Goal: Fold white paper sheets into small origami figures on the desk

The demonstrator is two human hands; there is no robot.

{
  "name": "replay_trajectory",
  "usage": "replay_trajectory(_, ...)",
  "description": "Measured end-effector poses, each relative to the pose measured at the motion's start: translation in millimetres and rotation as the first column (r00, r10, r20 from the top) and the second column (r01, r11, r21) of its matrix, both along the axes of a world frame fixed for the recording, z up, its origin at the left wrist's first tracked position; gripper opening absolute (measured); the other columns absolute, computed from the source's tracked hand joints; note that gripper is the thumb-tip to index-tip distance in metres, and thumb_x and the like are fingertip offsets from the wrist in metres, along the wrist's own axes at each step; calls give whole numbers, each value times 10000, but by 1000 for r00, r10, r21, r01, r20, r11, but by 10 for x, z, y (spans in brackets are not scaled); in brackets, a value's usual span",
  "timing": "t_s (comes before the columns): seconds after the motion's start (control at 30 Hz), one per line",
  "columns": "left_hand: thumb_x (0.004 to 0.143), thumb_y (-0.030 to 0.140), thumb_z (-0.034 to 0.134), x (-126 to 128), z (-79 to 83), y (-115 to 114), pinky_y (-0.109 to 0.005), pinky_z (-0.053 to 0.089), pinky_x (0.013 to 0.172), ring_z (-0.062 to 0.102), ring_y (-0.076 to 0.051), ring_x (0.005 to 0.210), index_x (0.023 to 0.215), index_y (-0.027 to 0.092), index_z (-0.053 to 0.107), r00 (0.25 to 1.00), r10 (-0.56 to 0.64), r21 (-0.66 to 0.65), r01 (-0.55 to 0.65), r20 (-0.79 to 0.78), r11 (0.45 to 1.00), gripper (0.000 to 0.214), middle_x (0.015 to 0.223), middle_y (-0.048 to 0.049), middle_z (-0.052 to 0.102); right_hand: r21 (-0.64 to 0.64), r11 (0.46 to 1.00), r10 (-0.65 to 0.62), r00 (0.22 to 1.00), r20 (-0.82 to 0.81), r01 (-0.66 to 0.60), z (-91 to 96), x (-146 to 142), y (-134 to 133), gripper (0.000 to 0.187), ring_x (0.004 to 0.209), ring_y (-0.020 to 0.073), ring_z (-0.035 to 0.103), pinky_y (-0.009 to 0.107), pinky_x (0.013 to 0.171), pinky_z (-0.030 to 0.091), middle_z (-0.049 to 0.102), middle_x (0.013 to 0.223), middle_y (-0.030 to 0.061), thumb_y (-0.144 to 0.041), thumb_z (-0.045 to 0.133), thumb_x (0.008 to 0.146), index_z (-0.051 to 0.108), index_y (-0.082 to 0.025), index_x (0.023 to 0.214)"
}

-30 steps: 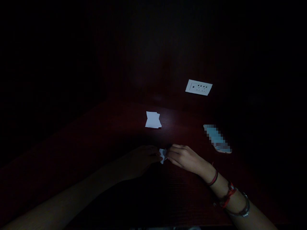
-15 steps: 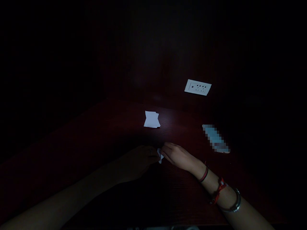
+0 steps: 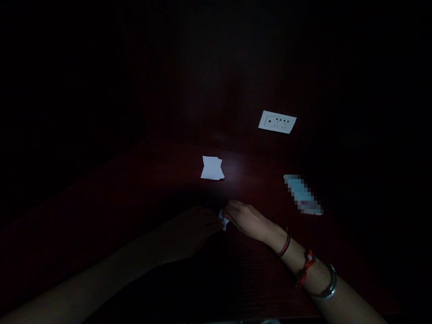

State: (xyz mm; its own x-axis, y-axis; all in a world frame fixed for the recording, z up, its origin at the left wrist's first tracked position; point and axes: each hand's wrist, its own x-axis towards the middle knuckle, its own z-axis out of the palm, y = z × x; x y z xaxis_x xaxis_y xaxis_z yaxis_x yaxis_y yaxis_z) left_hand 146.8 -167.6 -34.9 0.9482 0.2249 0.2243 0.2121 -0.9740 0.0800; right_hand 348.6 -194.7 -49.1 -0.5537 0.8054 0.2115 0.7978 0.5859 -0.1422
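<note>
A small folded piece of white paper (image 3: 224, 219) is held low over the dark red table, between my two hands. My right hand (image 3: 245, 218) pinches it from the right with bent fingers. From the left, my left hand (image 3: 199, 225) has its fingertips closed at the paper's edge; deep shadow hides most of those fingers. Farther off lies a stack of white paper sheets (image 3: 212, 168), their sides notched inward and their edges slightly out of line.
A phone-like flat thing (image 3: 303, 194), blurred by pixels, lies on the table (image 3: 256, 265) at the right. A white wall socket (image 3: 277, 122) is set in the dark panel behind. Most surroundings are lost in darkness.
Both hands still hold the small paper, and the fingers have shifted only slightly on it. The whole view has moved a little, so things appear slightly farther left.
</note>
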Motion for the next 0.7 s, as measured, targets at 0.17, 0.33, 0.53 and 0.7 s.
replay_trajectory(0.17, 767, 104, 442, 1, 5, -4, -361, 327, 841, 451, -206, 974, 1154, 226, 401, 1000, 3, -7, -3, -18, 1000, 409, 1114, -27, 505, -21, 1000, -1, 1000, -23, 0, 20, -4, -13, 124, 722, 104, 463, 199, 620, 384, 492, 799, 34, -157, 362, 837, 483, -158, 813)
replay_trajectory(0.33, 765, 93, 431, 4, -23, 11, -362, 304, 866, 434, -208, 999, 1146, 228, 418, 1000, -18, 2, 18, -14, 1000, 405, 1152, -6, 484, -63, 998, -14, 996, -92, 8, 49, -20, -18, 117, 735, 107, 475, 202, 626, 387, 510, 808, 30, -162, 364, 835, 481, -165, 830)
replay_trajectory(0.53, 757, 91, 421, 7, -86, 41, -359, 307, 871, 414, -203, 1027, 1150, 260, 419, 1000, 15, -47, -16, -11, 999, 428, 1163, 6, 471, -88, 995, -57, 983, -175, 42, 25, -42, -14, 95, 756, 114, 486, 215, 655, 388, 524, 829, 29, -175, 386, 824, 473, -171, 863)
replay_trajectory(0.7, 743, 88, 423, -6, -109, 43, -342, 305, 883, 404, -191, 1034, 1151, 269, 419, 999, 11, -72, -8, 39, 997, 447, 1163, 14, 468, -87, 995, -62, 981, -183, 47, 12, -34, -15, 105, 736, 108, 479, 203, 642, 383, 518, 802, 28, -151, 373, 822, 475, -171, 837)
